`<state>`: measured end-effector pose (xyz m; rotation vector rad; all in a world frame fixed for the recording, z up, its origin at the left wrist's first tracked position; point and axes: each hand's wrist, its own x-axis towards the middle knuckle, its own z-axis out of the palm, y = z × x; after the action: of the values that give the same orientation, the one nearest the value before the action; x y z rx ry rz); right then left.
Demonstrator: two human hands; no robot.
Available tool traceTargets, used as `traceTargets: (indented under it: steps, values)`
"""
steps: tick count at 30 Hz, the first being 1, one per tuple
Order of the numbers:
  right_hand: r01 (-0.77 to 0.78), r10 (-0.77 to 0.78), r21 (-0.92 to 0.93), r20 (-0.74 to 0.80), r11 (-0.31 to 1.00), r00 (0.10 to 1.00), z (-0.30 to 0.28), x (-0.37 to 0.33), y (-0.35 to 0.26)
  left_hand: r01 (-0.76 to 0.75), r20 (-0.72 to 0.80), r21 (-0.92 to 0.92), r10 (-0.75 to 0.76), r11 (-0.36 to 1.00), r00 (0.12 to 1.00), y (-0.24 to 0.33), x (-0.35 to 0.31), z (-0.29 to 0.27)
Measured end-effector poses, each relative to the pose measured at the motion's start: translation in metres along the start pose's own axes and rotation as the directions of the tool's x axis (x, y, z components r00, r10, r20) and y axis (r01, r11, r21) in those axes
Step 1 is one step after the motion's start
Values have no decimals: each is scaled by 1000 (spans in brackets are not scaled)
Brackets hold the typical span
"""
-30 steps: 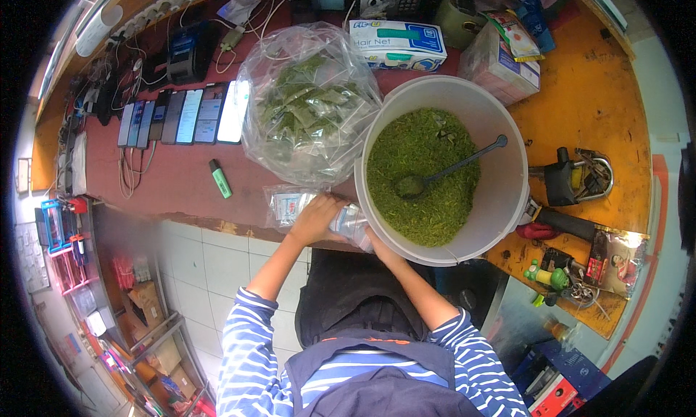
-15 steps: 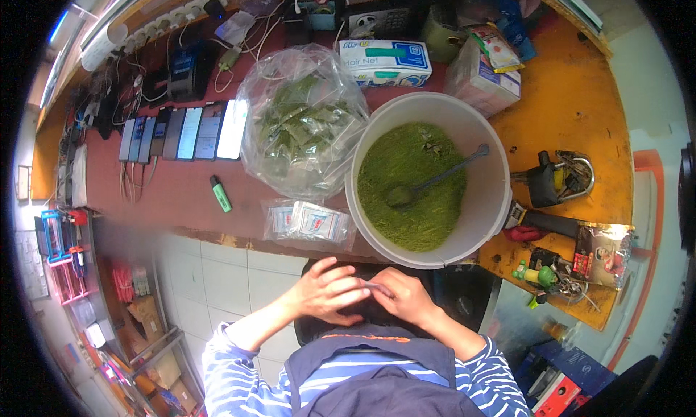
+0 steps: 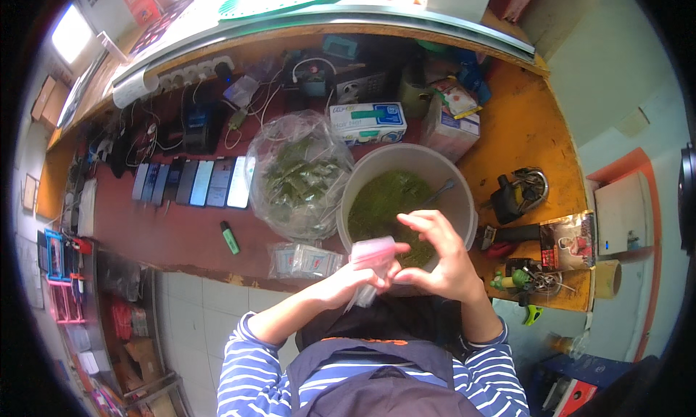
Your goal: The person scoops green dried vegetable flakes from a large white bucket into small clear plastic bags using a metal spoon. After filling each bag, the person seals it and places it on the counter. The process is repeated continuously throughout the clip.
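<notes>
My left hand (image 3: 348,283) is closed around clear small plastic bags (image 3: 372,249) with a pinkish edge, held in front of the bucket. Just to the right, my right hand (image 3: 451,265) has its fingers and thumb spread apart, with nothing visible between them. It overlaps the near side of a whitish plastic bucket (image 3: 470,217). Green powder (image 3: 384,196) lies inside the bucket, and a dark spoon (image 3: 439,191) leans in it, its lower part hard to see. Left of the bucket sits a large clear bag (image 3: 272,217) full of small green packets.
Flat printed packets (image 3: 308,260) lie at the table's front edge, near a green highlighter (image 3: 230,238). Several phones (image 3: 200,183) stand in a row at left. Behind are a hair net box (image 3: 367,122) and another carton (image 3: 449,130). A padlock-like metal tool (image 3: 520,196) lies right.
Both hands have risen toward the bucket. The plastic bags now show in my left hand, and my right hand has opened and moved away from it. The view has tilted up.
</notes>
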<state>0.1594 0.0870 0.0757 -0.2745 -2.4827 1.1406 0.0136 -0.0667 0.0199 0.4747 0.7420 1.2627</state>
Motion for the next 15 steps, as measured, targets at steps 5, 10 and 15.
traceTargets:
  steps: [5, 10, 15]
  values:
    - [140, -102, -169, 215, 976, 971, 7, -2, 6, 122, 240, -29, -112, 992, 964, -14, 19, -11]
    - [74, -47, -99, 252, 992, 966, -4, -9, 11, 32, 173, 268, -80, 963, 982, 12, 27, -4]
    - [-59, 100, -194, 210, 979, 973, -4, -1, 12, 126, 222, 153, -158, 980, 962, 26, 43, -5]
